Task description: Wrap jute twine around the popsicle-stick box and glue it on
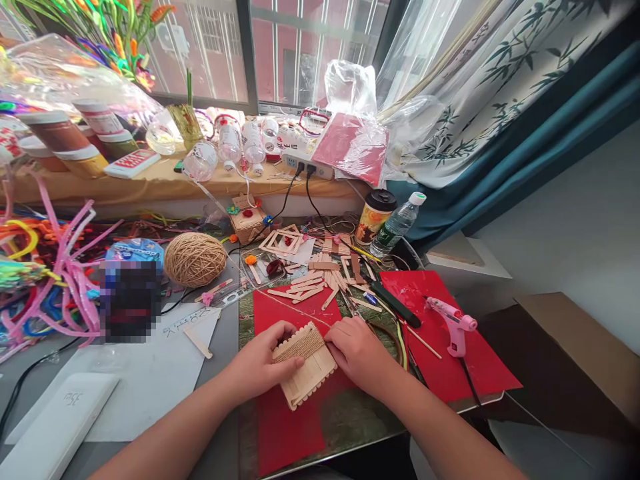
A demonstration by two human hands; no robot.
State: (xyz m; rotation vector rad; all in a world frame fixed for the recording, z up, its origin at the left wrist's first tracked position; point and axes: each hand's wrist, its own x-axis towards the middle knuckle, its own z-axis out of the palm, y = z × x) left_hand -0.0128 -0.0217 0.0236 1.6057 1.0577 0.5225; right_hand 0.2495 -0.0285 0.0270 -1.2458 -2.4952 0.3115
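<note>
My left hand (pixel 280 363) grips a small box of craft sticks (pixel 313 373) by its left side, thumb across the front. Twine (pixel 303 345) is wound in close rows around the upper part of the box. At the box's right edge, the fingers of my right hand (pixel 353 347) are pinched together, apparently on the twine; the fingertips are partly hidden. A thin strand runs from there up and left toward the ball of twine (pixel 195 259). Beneath the box lies a red sheet (pixel 293 440).
Loose craft sticks (pixel 305 287) are heaped beyond my hands. A pink glue gun (pixel 453 323) stands on another red sheet at right. Further back are a water bottle (pixel 400 225) and a lidded cup (pixel 375 217). A white power bank (pixel 63 427) lies at left, near pink pipe cleaners (pixel 65 267).
</note>
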